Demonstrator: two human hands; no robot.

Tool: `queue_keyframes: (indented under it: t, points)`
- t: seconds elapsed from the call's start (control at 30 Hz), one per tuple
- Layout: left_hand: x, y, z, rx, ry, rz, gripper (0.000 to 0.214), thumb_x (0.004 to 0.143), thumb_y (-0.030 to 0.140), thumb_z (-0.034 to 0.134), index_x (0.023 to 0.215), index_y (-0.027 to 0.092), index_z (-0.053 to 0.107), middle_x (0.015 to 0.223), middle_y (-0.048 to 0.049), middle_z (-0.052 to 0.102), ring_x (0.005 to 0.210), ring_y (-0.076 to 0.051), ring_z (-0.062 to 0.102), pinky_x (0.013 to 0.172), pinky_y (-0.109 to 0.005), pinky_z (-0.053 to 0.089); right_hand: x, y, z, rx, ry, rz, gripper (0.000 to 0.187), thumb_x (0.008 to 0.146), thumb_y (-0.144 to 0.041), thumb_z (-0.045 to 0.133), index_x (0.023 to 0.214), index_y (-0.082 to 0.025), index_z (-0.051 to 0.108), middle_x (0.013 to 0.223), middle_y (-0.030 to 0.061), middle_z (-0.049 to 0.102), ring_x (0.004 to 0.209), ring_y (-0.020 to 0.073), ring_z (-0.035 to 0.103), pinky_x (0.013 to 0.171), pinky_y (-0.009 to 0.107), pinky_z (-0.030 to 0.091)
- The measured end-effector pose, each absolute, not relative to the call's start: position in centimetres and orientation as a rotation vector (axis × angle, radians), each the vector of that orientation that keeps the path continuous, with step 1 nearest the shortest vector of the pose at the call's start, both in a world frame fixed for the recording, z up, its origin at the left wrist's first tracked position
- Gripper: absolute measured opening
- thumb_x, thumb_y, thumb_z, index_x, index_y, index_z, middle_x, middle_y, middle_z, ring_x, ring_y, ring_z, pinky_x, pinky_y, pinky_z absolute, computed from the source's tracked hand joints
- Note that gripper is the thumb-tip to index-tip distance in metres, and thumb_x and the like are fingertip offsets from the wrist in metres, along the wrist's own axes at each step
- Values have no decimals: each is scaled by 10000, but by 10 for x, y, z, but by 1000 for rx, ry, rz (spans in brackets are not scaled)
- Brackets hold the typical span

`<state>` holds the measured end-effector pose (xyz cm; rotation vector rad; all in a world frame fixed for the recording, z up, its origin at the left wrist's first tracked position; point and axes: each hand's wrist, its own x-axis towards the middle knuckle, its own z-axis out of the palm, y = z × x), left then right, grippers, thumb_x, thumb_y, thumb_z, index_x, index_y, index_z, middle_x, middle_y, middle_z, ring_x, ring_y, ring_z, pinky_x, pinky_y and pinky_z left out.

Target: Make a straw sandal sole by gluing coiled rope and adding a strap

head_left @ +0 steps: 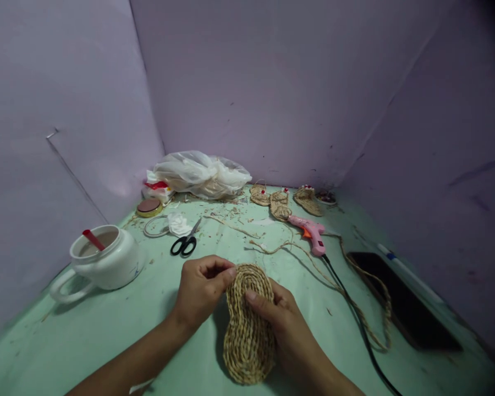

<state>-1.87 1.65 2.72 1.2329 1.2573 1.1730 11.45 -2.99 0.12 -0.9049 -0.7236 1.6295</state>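
Note:
A woven straw shoe sole (247,335), made of braided cord coiled into a long rounded shape, is held above the table in front of me. My right hand (286,322) grips its right side, thumb on the upper face and fingers behind. At the upper left edge my left hand (206,283) pinches the rim between thumb and bent fingers. Beyond the hands lies a pink glue gun (311,231) with an orange trigger. Loose braided cord (305,258) runs past it to the right. Black-handled scissors (185,240) rest left of centre.
A white mug (107,269) holding a red stick stands at left. Small straw slippers (280,203) with red beads and a plastic bag (202,173) sit by the back wall. A dark flat phone-like slab (404,302) and the glue gun's black cable (361,324) lie at right.

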Motion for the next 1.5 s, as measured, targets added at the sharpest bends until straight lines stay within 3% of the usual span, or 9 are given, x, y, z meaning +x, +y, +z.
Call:
queue_keyframes:
  t: [0.4, 0.6, 0.73, 1.0, 1.13, 1.27, 1.4, 1.5]
  points:
    - [-20, 15, 20, 1239, 1221, 1176, 142, 581, 247, 672, 509, 150, 597, 460, 13, 535, 465, -102, 458, 461, -224, 368, 113, -31, -1, -903, -781, 1566, 317, 640, -333, 776, 873, -134, 694, 694, 30, 655, 631, 158, 574, 586, 270, 440]
    - [-21, 14, 21, 1161, 1054, 1094, 195, 626, 310, 681, 724, 145, 642, 589, 5, 585, 539, -116, 502, 505, -230, 396, 118, -25, 3, -817, -600, 1654, 325, 639, -320, 767, 894, -142, 672, 760, 60, 701, 676, 197, 643, 637, 311, 498]
    - [-19, 16, 18, 1172, 1104, 938, 200, 585, 305, 696, 603, 123, 615, 482, 14, 517, 463, -87, 431, 455, -219, 324, 119, -21, 0, -865, -611, 1601, 338, 619, -311, 791, 884, -146, 661, 741, 51, 703, 671, 201, 651, 690, 345, 509]
    - [-20, 26, 8, 877, 1049, 913, 283, 537, 312, 762, 660, 106, 611, 508, 25, 528, 419, -53, 405, 394, -173, 278, 121, -23, 6, -681, -873, 1587, 450, 670, -415, 738, 1014, -130, 678, 858, 116, 699, 845, 268, 650, 794, 415, 486]
    - [-21, 28, 7, 846, 1044, 933, 299, 539, 297, 766, 700, 91, 620, 516, 23, 535, 427, -50, 418, 392, -161, 295, 124, -20, 6, -644, -947, 1558, 441, 683, -392, 725, 1061, -172, 673, 992, 115, 678, 927, 268, 622, 851, 420, 455]
    - [-16, 25, 6, 851, 1058, 961, 337, 515, 319, 784, 720, 116, 609, 534, 5, 591, 442, -89, 492, 419, -191, 371, 125, -19, 2, -772, -878, 1541, 465, 622, -368, 781, 1032, -186, 658, 856, 67, 672, 814, 218, 628, 801, 375, 458]
    - [-10, 21, 2, 862, 1043, 861, 303, 474, 267, 808, 599, 127, 570, 522, -3, 604, 489, -126, 554, 508, -246, 465, 124, -20, 1, -1037, -831, 1446, 501, 523, -325, 837, 955, -165, 637, 714, 11, 624, 662, 160, 591, 665, 308, 468]
    - [-10, 21, 1, 853, 979, 775, 256, 539, 276, 782, 550, 113, 586, 505, -12, 589, 484, -109, 538, 524, -232, 466, 124, -19, 2, -1205, -798, 1338, 509, 483, -303, 836, 917, -158, 616, 700, 3, 612, 641, 152, 576, 634, 304, 476]
